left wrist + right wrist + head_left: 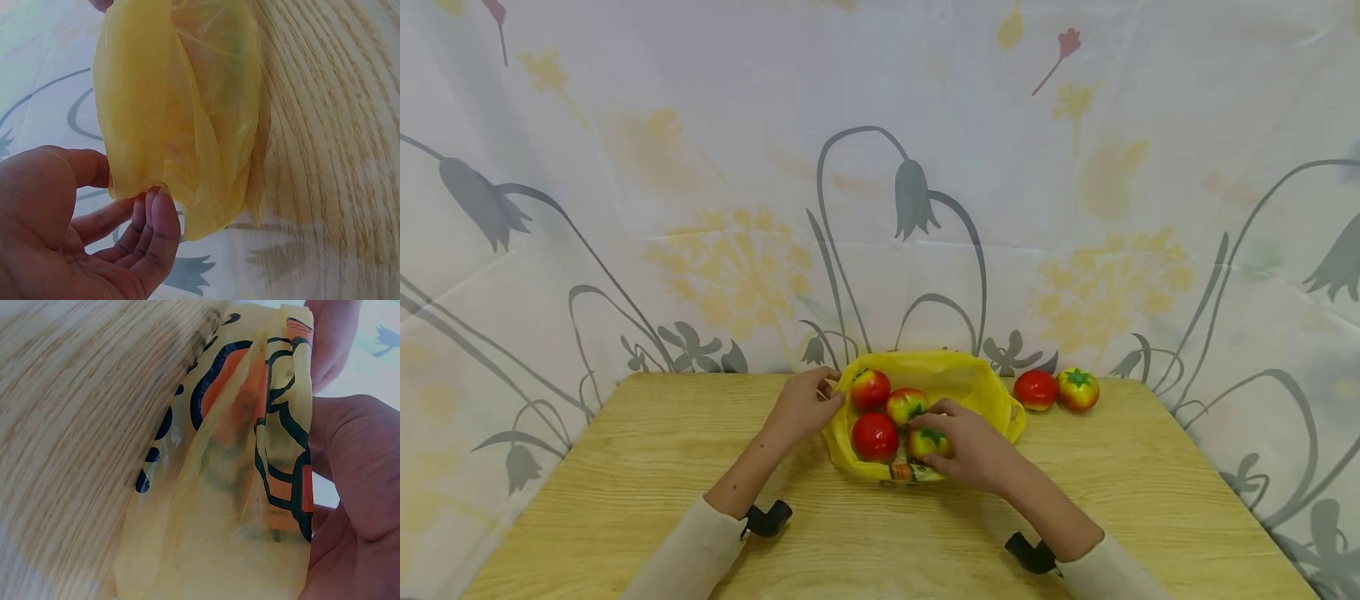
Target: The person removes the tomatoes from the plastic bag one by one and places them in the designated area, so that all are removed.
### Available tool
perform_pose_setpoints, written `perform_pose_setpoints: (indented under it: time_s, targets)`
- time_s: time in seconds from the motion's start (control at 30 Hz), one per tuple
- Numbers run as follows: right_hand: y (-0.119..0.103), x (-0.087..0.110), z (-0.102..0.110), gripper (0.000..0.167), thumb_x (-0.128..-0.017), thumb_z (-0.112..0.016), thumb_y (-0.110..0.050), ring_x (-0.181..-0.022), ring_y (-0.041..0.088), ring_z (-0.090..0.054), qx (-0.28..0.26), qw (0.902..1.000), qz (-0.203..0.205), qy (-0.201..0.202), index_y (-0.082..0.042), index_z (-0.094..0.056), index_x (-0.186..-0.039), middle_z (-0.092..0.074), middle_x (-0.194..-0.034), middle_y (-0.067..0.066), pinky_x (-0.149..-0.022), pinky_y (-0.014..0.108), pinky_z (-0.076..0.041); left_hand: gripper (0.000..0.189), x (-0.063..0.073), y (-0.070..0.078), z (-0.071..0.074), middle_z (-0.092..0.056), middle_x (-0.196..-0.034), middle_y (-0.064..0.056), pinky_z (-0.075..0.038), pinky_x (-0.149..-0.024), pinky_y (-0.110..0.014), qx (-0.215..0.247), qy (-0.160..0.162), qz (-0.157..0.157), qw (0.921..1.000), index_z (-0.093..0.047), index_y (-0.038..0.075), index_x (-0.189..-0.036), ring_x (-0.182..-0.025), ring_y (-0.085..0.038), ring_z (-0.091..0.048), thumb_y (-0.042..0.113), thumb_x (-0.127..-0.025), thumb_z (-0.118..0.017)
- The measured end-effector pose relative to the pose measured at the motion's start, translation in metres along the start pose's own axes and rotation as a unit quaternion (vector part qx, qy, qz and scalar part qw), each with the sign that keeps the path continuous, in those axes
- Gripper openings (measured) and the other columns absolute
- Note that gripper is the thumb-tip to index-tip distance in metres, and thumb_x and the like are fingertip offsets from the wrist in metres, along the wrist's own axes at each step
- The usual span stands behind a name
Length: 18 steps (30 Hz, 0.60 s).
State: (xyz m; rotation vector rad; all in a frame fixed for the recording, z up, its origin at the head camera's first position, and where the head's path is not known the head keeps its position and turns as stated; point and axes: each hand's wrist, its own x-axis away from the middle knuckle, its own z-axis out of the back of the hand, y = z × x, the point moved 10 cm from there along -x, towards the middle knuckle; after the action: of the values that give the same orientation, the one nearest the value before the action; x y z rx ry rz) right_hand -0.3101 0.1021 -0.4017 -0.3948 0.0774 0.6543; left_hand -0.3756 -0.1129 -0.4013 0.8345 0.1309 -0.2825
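Note:
A yellow plastic bag (958,379) lies open on the wooden table. My left hand (805,406) pinches the bag's left rim; in the left wrist view the thumb and fingers (164,231) meet at its edge. Over the right part of the opening, my right hand (972,446) grips a yellow-and-red toy tomato (925,443) with a green leafy top. Beside it in the bag sit a glossy red tomato (875,437), another red one (870,388) behind, and a red-yellow one (907,404) in the middle. In the right wrist view the bag's printed side (212,481) hides the fingertips.
To the right of the bag, near the table's back edge, a red tomato (1036,390) and a red-yellow tomato (1078,389) lie side by side. A flower-patterned cloth (880,283) hangs behind the wooden table (880,542). Each wrist carries a black camera mount.

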Motion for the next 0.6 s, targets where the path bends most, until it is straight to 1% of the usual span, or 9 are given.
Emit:
perform_pose_setpoints:
  time_s: [0.1,0.33,0.6]
  targets:
    - [0.000,0.000,0.003,0.044,-0.091,-0.083,-0.013,-0.103,0.025,-0.066,-0.001,1.0000,0.002,0.002,-0.012,-0.073,-0.133,-0.064,-0.129,0.011,-0.091,0.044,-0.058,0.032,0.000,0.000,0.001,-0.068,-0.089,-0.005,-0.052,-0.064,-0.030,0.002,0.001,0.001,1.0000,-0.072,0.001,-0.129,-0.079,-0.018,-0.064,0.014,-0.099,-0.070]
    - [0.001,0.002,0.009,0.049,-0.090,-0.082,-0.012,-0.111,0.030,-0.066,0.008,0.9999,-0.001,0.013,-0.011,-0.069,-0.137,-0.064,-0.130,0.011,-0.095,0.048,-0.058,0.032,0.001,0.000,0.002,-0.069,-0.089,-0.005,-0.053,-0.063,-0.030,0.003,0.003,-0.003,1.0000,-0.072,0.001,-0.128,-0.079,-0.020,-0.065,0.014,-0.099,-0.070]
    - [0.003,0.003,0.021,0.047,-0.090,-0.084,-0.017,-0.108,0.024,-0.065,0.016,0.9995,-0.002,0.028,-0.014,-0.071,-0.134,-0.065,-0.126,0.006,-0.093,0.046,-0.058,0.032,-0.001,-0.001,0.001,-0.069,-0.088,-0.005,-0.053,-0.063,-0.030,-0.001,0.004,-0.003,1.0000,-0.073,0.001,-0.128,-0.079,-0.019,-0.065,0.015,-0.099,-0.070]
